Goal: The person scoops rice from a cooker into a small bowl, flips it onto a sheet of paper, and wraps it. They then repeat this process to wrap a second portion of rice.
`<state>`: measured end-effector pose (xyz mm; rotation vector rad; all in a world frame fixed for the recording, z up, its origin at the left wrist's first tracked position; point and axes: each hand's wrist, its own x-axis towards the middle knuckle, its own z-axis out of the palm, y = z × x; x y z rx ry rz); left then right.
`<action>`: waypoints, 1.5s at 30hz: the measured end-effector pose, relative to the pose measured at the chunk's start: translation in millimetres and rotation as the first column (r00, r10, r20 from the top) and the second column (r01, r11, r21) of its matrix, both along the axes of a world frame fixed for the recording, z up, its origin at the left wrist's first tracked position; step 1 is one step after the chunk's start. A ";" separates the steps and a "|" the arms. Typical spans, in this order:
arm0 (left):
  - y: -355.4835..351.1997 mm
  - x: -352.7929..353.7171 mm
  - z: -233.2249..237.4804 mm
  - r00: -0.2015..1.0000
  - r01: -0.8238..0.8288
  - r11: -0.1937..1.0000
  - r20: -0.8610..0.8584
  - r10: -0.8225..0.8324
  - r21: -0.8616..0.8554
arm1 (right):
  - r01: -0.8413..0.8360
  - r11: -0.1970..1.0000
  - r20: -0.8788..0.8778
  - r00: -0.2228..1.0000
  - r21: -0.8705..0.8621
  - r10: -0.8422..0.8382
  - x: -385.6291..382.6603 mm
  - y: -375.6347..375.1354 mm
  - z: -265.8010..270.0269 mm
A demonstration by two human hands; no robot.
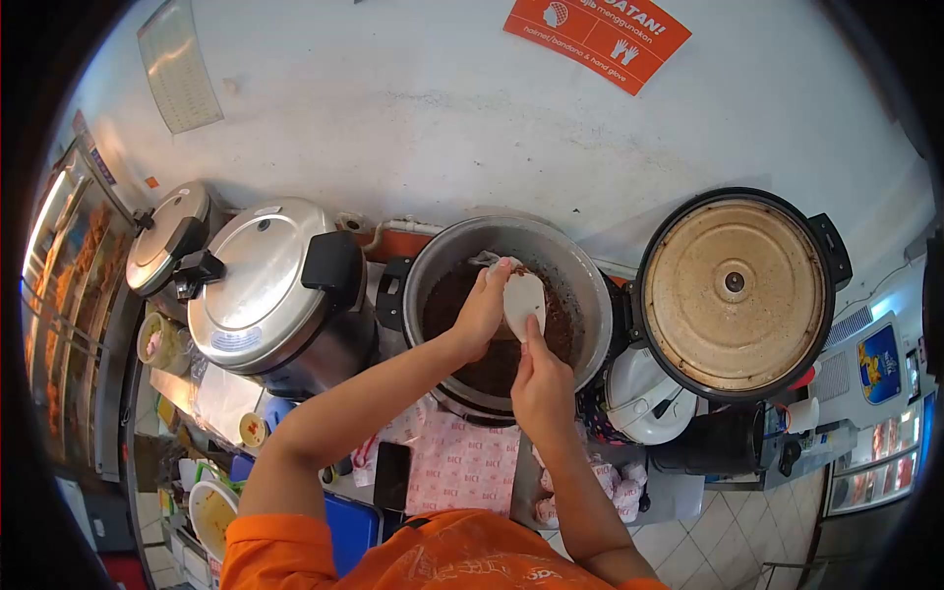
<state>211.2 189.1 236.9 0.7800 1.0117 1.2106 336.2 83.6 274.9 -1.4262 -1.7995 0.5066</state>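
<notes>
The right hand [543, 385] (partly) hides the paddle [525, 301].

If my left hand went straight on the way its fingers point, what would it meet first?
Past the white paddle at its fingertips, your left hand would likely meet the pot's far wall; depth is unclear.

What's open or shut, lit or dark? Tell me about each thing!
Middle pot: open, brown food inside.
Round lid: open, stained.
Big left cooker: shut.
Small left cooker: shut.
Paddle: held over the pot.
Right hand: closed on the paddle.
Left hand: at the paddle, grip unclear.
Phone: screen dark.
Glass food case: lit.
</notes>
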 end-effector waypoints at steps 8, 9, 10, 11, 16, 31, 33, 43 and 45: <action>7.9 -33.8 -14.9 0.995 0.059 0.997 0.087 -0.054 -0.051 | -0.227 0.954 0.094 0.964 -0.195 0.248 33.9 26.7 24.4; 6.9 -37.3 -6.9 0.981 0.116 0.990 0.165 -0.102 -0.080 | -0.294 0.949 0.056 0.952 -0.118 0.302 38.6 32.2 28.1; 2.9 -40.7 -0.6 0.987 0.088 0.984 0.146 -0.066 -0.153 | -0.280 0.946 0.022 0.958 -0.165 0.287 43.7 31.9 32.8; 0.3 -44.0 5.7 0.987 0.082 0.986 0.148 -0.060 -0.148 | -0.286 0.945 0.026 0.956 -0.161 0.293 43.8 31.4 36.1; -7.7 -49.0 15.8 0.962 0.122 0.987 0.258 -0.090 -0.108 | -0.148 0.986 0.041 0.988 -0.071 0.151 6.2 26.2 32.1; -25.1 -49.8 13.7 0.941 -0.016 0.992 0.335 0.056 -0.121 | -0.262 0.964 0.031 0.964 -0.046 0.263 3.2 32.3 3.0; -25.8 -53.1 6.7 0.925 -0.051 0.997 0.374 0.072 -0.064 | -0.265 0.962 -0.010 0.964 -0.070 0.265 10.7 34.2 5.7; -42.3 -36.8 2.9 0.962 -0.240 0.954 0.179 0.209 0.181 | -0.283 0.959 -0.308 0.910 0.024 0.276 4.5 28.1 1.6; -43.7 -30.0 9.0 0.942 -0.285 0.938 0.239 0.236 0.198 | -0.133 0.990 -0.271 0.952 0.048 0.141 2.1 16.2 11.0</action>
